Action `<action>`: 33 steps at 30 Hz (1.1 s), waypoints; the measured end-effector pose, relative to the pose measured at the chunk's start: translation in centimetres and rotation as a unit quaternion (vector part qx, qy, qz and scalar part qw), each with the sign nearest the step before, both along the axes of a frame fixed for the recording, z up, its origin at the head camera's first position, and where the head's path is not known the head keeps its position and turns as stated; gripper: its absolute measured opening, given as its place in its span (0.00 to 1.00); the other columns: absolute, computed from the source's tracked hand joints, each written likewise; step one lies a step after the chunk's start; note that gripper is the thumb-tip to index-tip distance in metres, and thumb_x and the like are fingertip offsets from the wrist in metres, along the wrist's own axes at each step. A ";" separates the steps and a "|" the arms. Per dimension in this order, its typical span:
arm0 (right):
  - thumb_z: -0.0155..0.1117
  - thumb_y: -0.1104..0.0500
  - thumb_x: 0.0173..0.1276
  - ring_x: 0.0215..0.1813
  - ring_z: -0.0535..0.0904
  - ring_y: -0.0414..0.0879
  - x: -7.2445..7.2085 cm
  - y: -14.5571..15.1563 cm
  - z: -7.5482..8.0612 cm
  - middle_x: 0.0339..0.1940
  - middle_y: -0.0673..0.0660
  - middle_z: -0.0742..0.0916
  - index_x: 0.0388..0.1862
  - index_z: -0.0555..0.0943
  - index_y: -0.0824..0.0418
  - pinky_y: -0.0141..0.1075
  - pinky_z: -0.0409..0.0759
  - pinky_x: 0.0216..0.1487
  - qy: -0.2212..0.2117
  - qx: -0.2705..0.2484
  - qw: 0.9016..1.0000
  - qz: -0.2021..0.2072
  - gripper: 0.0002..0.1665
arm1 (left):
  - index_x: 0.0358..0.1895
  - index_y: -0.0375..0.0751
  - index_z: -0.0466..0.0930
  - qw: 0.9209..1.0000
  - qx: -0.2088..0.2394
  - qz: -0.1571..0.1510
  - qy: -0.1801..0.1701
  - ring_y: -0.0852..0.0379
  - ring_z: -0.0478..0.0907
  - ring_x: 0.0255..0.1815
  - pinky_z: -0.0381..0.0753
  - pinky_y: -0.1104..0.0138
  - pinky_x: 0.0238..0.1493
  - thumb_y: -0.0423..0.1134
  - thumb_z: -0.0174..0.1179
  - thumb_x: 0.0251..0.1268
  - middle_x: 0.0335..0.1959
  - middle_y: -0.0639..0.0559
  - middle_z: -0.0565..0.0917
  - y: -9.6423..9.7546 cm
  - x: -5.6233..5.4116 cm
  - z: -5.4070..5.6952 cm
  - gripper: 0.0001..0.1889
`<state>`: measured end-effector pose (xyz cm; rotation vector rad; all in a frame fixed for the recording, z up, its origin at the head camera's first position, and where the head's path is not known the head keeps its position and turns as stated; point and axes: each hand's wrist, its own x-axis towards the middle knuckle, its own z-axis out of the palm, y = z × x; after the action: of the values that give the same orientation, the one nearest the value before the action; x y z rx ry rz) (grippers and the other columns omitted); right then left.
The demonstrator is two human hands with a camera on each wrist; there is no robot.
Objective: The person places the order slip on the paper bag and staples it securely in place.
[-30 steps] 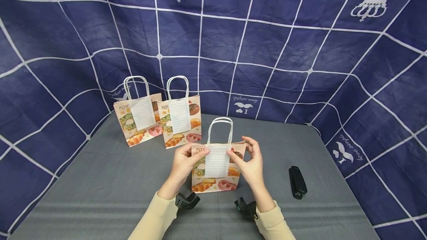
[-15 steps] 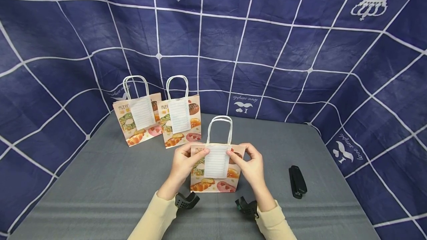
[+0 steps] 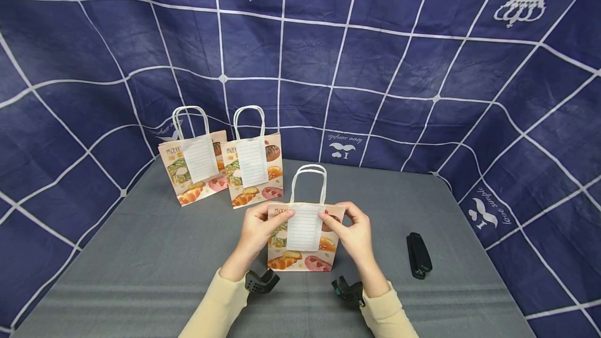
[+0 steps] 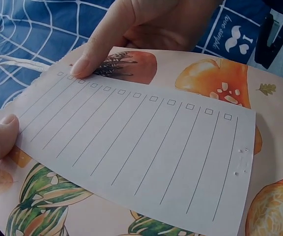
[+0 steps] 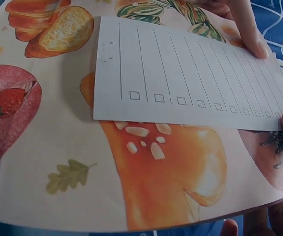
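In the head view a small paper gift bag [image 3: 278, 262] with bread and pastry pictures stands upright at the front middle, its white twisted handles up. A white lined checklist sheet [image 3: 302, 233] lies flat on its front. My left hand [image 3: 257, 227] pinches the bag's top left, thumb on the sheet's edge and fingers behind. On the other side my right hand [image 3: 355, 229] does the same at the top right. Both wrist views show the sheet's small checkboxes and, near its lower end, small raised marks [image 4: 240, 162]. The fingers behind the bag are mostly hidden.
Two matching bags, a left one [image 3: 188, 192] and a right one [image 3: 240, 200], stand at the back left, each with a lined sheet on its front. A black stapler [image 3: 418, 255] lies at the right on the grey table [image 3: 155, 270]. Blue gridded cloth [image 3: 385, 56] walls the back and sides.
The right hand's fingers have come down behind the bag's top edge, and the bag has shifted very slightly left. Since half a second ago the grip has hardly changed.
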<state>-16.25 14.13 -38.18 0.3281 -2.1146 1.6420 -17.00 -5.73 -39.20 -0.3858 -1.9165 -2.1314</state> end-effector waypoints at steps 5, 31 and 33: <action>0.74 0.69 0.50 0.38 0.79 0.40 0.0 0.3 0.2 0.30 0.58 0.85 0.30 0.81 0.66 0.44 0.72 0.49 0.000 0.012 1.000 0.015 0.10 | 0.34 0.24 0.83 1.000 0.000 0.001 0.011 0.64 0.77 0.26 0.76 0.72 0.26 0.23 0.65 0.52 0.29 0.46 0.85 0.0 0.0 0.0 0.06; 0.67 0.68 0.60 0.48 0.80 0.39 -3.1 10.4 -2.2 0.52 0.64 0.82 0.56 0.72 0.73 0.28 0.76 0.48 -0.044 -0.044 0.998 -0.004 0.25 | 0.35 0.23 0.82 1.000 0.015 0.010 -0.011 0.64 0.78 0.27 0.77 0.72 0.27 0.24 0.66 0.53 0.29 0.57 0.85 0.0 -0.1 -0.2 0.07; 0.68 0.64 0.60 0.47 0.80 0.37 -3.2 10.9 -2.6 0.51 0.60 0.83 0.56 0.72 0.72 0.27 0.76 0.47 -0.046 -0.048 0.998 -0.015 0.27 | 0.35 0.23 0.82 1.000 0.015 0.009 -0.010 0.64 0.78 0.27 0.77 0.73 0.28 0.24 0.66 0.53 0.29 0.59 0.85 0.0 -0.2 -0.2 0.07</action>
<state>-19.45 25.08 -40.74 0.1930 -2.0874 1.7635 -17.15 -5.70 -39.43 -0.3397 -1.8896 -2.1575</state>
